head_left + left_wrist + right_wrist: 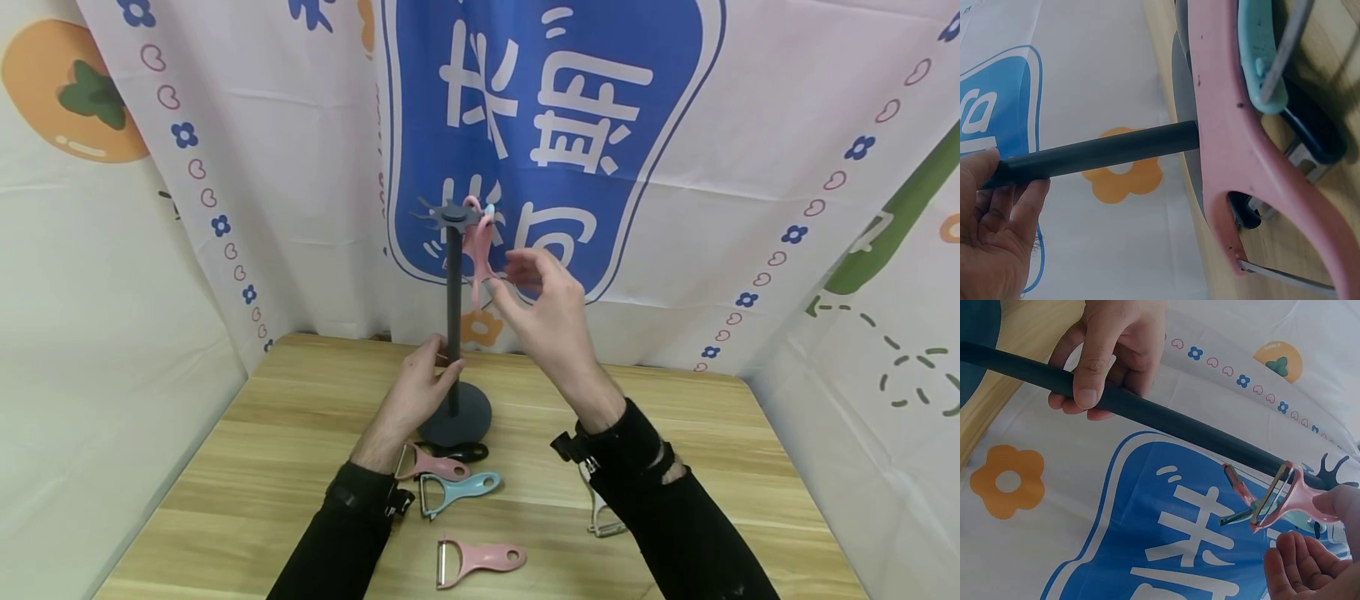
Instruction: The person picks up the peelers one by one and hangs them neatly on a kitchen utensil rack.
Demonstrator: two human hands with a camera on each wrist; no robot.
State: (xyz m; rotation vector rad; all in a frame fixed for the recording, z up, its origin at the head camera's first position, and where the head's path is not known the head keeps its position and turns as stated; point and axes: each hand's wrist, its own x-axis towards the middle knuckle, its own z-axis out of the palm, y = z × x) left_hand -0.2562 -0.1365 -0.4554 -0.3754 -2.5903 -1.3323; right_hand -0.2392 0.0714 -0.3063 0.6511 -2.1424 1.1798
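A dark peeler stand (454, 317) with a round base and a hooked top stands upright on the table. My left hand (423, 385) holds its pole low down, thumb on one side and fingers on the other, as the left wrist view also shows. From the hooks at the top hangs a pink peeler (1300, 497), close against other peelers, one of them teal (1238, 517). My right hand (551, 308) is beside these; its thumb touches the pink peeler, while the visible fingers are bent and spread apart from it.
Before the base lie a black peeler (468, 452), a pink peeler (446, 467) and a light blue peeler (461, 490). Another pink peeler (487, 557) lies nearer. A white peeler (600, 512) is partly under my right forearm. A printed curtain (315, 167) hangs behind the wooden table (247, 467).
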